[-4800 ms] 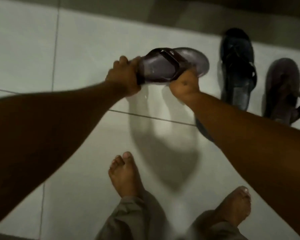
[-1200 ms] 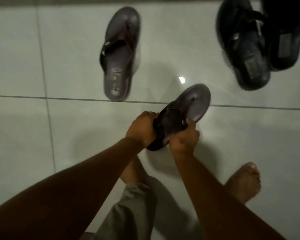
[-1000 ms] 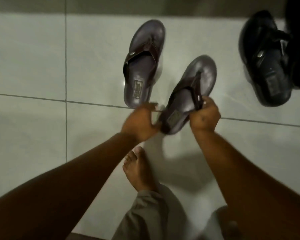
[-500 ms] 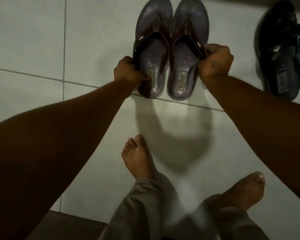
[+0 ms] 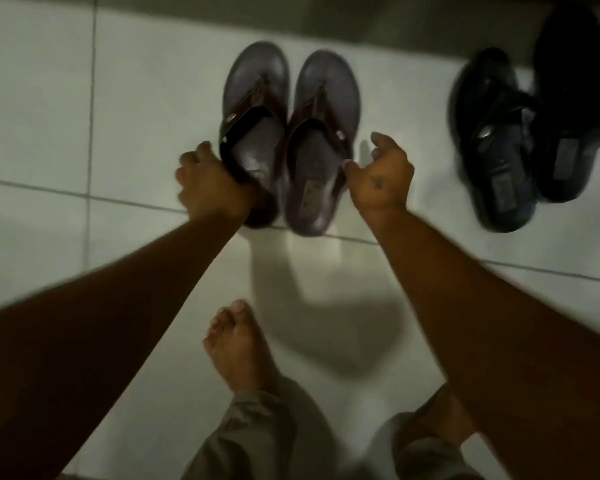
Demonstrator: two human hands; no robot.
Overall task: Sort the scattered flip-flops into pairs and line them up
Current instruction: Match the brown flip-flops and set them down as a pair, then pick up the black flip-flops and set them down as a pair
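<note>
Two brown flip-flops lie side by side on the white tile floor, toes pointing away from me: the left brown flip-flop (image 5: 253,109) and the right brown flip-flop (image 5: 321,140). My left hand (image 5: 212,181) wraps the outer heel edge of the left one and hides part of it. My right hand (image 5: 383,174) sits just right of the right one with its fingers loosely spread. Only the thumb tip touches that flip-flop's edge. A black pair stands to the right, a near black flip-flop (image 5: 496,157) and a far black flip-flop (image 5: 568,98), touching each other.
My bare feet (image 5: 239,348) and grey trouser legs (image 5: 253,441) are at the bottom of the view. A darker strip of floor or wall base (image 5: 395,15) runs along the top behind the flip-flops. Tile joints (image 5: 90,98) cross the floor on the left.
The second brown flip-flop was carried over and set down beside its partner. In the last half second my right hand let go of it and opened. The view shifted slightly.
</note>
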